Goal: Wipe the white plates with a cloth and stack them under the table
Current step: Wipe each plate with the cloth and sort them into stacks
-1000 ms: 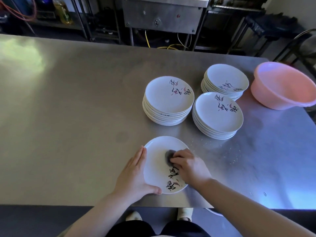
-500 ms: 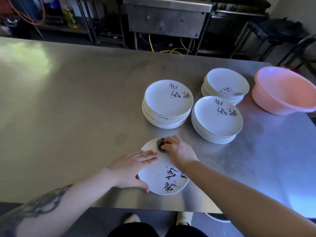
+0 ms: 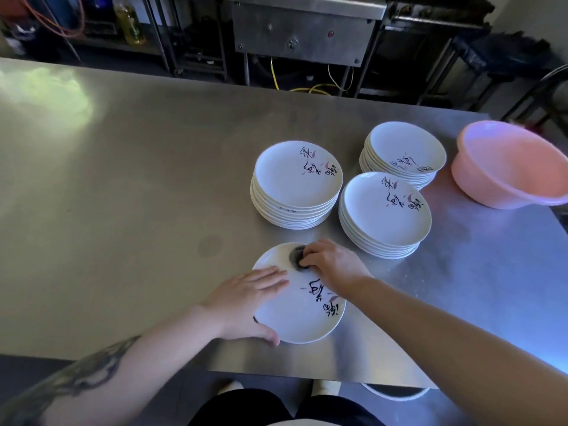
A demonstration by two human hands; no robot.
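Head view: plate (image 3: 302,315) near table edge (image 3: 307,375).

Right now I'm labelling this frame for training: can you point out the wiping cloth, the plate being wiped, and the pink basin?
cloth (image 3: 295,259): head view, dark wad showing beside the right fingertips.
plate being wiped (image 3: 302,322): head view, bare white centre.
pink basin (image 3: 491,182): head view, outer wall.
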